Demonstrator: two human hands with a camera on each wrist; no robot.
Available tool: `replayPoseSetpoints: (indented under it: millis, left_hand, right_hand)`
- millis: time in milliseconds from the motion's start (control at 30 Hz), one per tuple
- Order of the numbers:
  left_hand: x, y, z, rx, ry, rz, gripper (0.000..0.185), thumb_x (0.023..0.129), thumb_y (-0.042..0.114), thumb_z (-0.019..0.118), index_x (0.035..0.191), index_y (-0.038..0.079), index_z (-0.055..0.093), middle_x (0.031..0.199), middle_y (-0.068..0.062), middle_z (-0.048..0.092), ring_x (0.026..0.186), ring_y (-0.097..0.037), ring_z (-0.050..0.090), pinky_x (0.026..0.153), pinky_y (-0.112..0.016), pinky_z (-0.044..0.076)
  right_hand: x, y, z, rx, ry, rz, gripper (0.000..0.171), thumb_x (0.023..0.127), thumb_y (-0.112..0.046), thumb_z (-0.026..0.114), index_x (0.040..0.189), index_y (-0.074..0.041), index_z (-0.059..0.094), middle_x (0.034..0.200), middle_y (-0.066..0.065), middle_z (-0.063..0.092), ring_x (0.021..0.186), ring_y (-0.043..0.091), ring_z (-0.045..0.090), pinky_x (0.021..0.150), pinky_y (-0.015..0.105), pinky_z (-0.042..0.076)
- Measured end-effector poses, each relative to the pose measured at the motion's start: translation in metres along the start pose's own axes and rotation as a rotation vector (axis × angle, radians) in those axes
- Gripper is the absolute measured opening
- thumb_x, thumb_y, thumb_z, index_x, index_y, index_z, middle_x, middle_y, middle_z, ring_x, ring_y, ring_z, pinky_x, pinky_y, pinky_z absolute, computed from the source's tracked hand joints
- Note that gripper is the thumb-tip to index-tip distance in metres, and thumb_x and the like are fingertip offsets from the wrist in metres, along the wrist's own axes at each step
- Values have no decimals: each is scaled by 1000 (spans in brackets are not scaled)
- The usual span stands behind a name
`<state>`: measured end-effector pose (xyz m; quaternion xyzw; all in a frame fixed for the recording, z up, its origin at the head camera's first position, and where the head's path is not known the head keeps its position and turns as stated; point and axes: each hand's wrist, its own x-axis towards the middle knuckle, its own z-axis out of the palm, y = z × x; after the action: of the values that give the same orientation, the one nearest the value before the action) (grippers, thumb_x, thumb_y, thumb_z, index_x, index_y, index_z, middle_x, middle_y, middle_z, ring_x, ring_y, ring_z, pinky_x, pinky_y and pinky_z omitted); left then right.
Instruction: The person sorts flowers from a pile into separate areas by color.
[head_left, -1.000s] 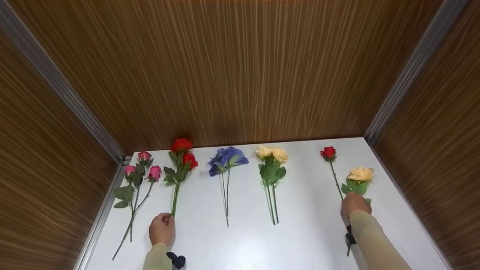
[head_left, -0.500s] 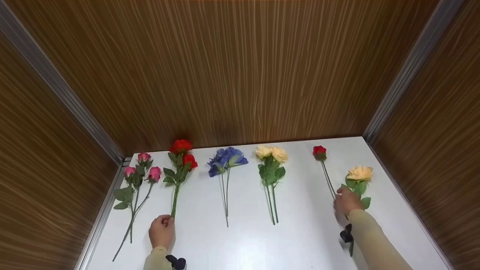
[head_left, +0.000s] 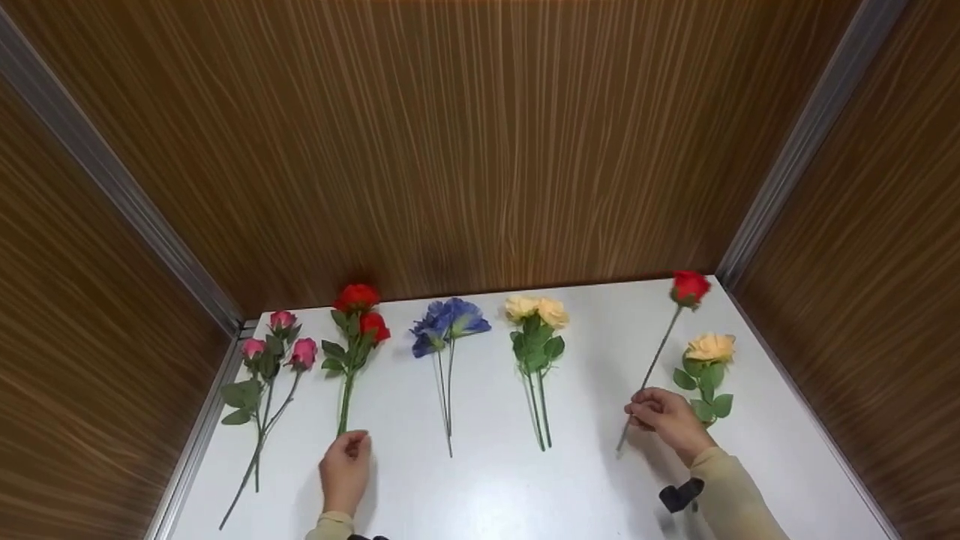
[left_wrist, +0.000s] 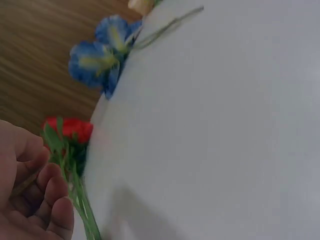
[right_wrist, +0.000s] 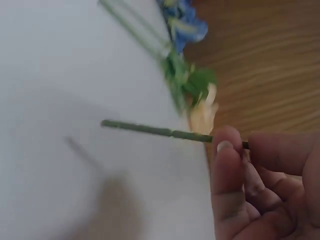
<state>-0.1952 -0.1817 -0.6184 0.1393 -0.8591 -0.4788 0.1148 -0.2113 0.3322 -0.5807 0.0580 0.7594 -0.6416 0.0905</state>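
My right hand point(head_left: 666, 421) pinches the lower stem of a single red rose point(head_left: 689, 289), held above the table with its bloom toward the back. In the right wrist view, the cut end of the green stem point(right_wrist: 150, 131) sticks out past the thumb and fingertips. Beside that hand, on its right, lies one cream rose point(head_left: 711, 347). My left hand point(head_left: 346, 466), fingers loosely curled around nothing, is at the lower stem ends of two red flowers point(head_left: 357, 298). In the left wrist view their green stems point(left_wrist: 82, 202) run behind the fingers.
Pink roses point(head_left: 303, 352) lie at the far left of the white table point(head_left: 480, 495). Blue flowers point(head_left: 450, 324) and a pair of cream roses point(head_left: 536, 310) lie in the middle. Wood-grain panels point(head_left: 480, 150) enclose the back and sides.
My right hand has moved left, away from the cream rose, and lifted the red rose, whose bloom swung right. The left hand has shifted slightly right from beside the red flowers' stems.
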Motion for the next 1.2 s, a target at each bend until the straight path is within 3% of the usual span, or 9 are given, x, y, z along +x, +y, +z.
replayPoseSetpoints:
  millis: [100,233,367,500,667,800,1000,1200]
  left_hand:
    - [-12,28,17,-68,-57,131,8,91,6,64,97,3,68,88,-4,66,79,-16,60,70,-27,49]
    - [-34,59,43,-122,-215,307,7,90,8,66,96,5,68,86,1,65,76,-11,60,67,-26,50]
    - [-55,82,64,-67,-342,451,10,90,13,67,100,9,68,90,5,63,78,-11,60,67,-28,51]
    - [-68,100,74,45,-362,566,16,89,18,69,104,14,70,94,9,61,84,-11,60,71,-28,51]
    - [-75,109,80,115,-338,702,14,87,18,71,101,15,74,88,9,62,80,-6,58,69,-23,49]
    - [-76,110,81,135,-336,762,9,86,14,72,94,16,75,81,11,61,74,-3,55,65,-20,47]
    - [-78,111,82,127,-358,759,9,85,12,72,92,16,75,80,12,61,73,0,55,64,-18,47]
    - [-81,115,83,69,-374,790,6,89,13,69,90,14,75,77,13,60,70,3,54,62,-15,46]
  right_hand:
    - [-7,-14,20,65,29,-66,23,94,-2,58,111,11,50,102,21,65,92,26,65,84,40,53]
    - [-15,-31,50,140,50,-132,19,94,1,57,108,11,51,102,23,66,89,25,67,83,40,53]
    - [-23,-41,79,185,27,-169,17,92,2,58,106,10,53,102,23,67,89,29,68,84,42,53]
    - [-32,-43,104,198,-49,-196,21,92,-4,61,107,10,53,103,23,67,91,31,68,86,46,51]
    - [-42,-41,125,198,-155,-222,28,93,-10,62,109,12,52,106,29,64,93,32,67,85,46,52]
    - [-46,-40,135,203,-182,-250,30,94,-11,61,109,13,51,105,29,64,93,30,68,84,45,52]
    - [-49,-40,141,227,-197,-271,29,94,-10,60,110,13,51,104,23,66,92,28,68,82,39,54]
    - [-49,-37,143,257,-201,-296,30,95,-9,60,110,15,49,106,31,63,93,26,68,83,40,53]
